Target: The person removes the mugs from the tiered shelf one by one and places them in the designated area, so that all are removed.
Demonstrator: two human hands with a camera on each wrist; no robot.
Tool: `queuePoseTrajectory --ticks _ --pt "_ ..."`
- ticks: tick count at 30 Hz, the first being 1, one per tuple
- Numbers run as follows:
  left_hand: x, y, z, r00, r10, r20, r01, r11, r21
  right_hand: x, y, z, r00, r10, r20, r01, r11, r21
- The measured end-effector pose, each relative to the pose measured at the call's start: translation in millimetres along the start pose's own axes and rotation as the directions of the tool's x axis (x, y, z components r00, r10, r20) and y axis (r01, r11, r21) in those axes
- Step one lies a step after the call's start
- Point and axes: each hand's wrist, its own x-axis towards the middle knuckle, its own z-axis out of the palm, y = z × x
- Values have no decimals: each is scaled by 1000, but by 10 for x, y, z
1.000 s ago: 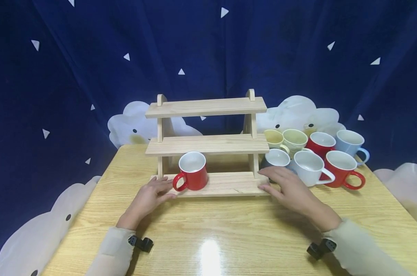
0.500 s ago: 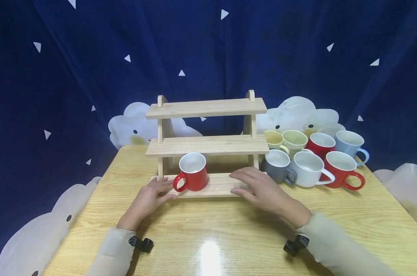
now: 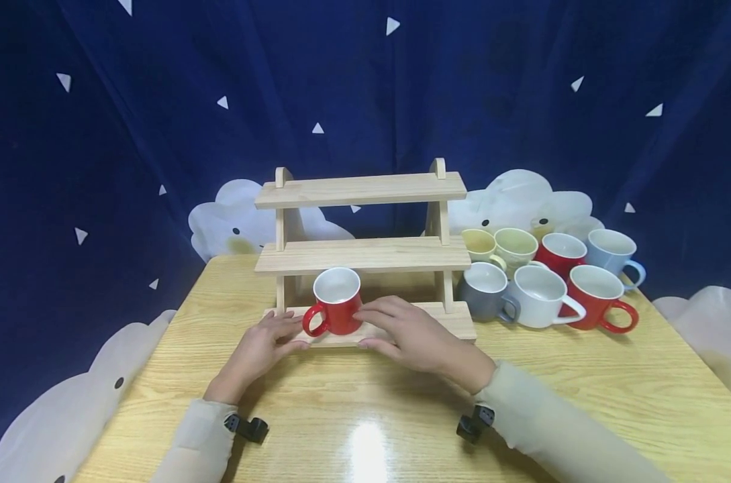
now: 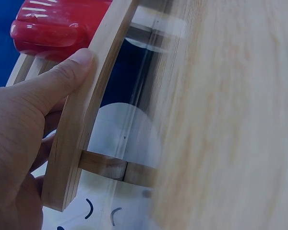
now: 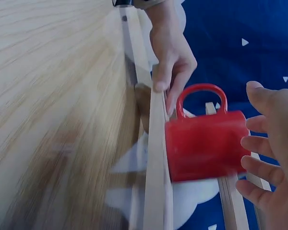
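Note:
A red mug (image 3: 337, 312) with a white inside stands upright on the bottom board of a three-tier wooden shelf (image 3: 365, 255), its handle facing left. My left hand (image 3: 268, 342) holds the left end of that bottom board. In the left wrist view its thumb (image 4: 67, 72) lies on the board's front edge and the other fingers are partly hidden behind the wood. Just right of the mug is my right hand (image 3: 410, 335), its fingers spread and loosely bent. The right wrist view shows these fingers (image 5: 261, 165) close beside the mug; whether they touch it, I cannot tell.
Right of the shelf, several mugs stand grouped on the wooden table (image 3: 341, 416): a grey mug (image 3: 484, 292), a white mug (image 3: 540, 295), a red mug (image 3: 595, 295), a light blue mug (image 3: 609, 251) and others behind. A dark blue curtain (image 3: 353, 80) hangs behind.
My right hand has moved left along the bottom board, from its right end to beside the red mug. The left hand and the mug have stayed in place.

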Motion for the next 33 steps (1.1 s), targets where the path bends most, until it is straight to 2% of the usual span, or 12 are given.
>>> queuePoseTrajectory --ticks 12,21,26,33 --pt "8 -13 6 999 37 -16 -36 999 9 339 -236 145 995 -100 0 100 992 -81" --pt "-13 -26 11 999 49 -22 -49 999 7 507 -397 237 986 -165 4 162 968 -189" --pt "-17 -28 21 996 78 -32 -77 997 19 566 -460 300 988 -156 12 155 964 -214" --pt "-13 -42 16 995 94 -34 -93 995 34 645 -499 345 991 -116 69 131 941 -311"
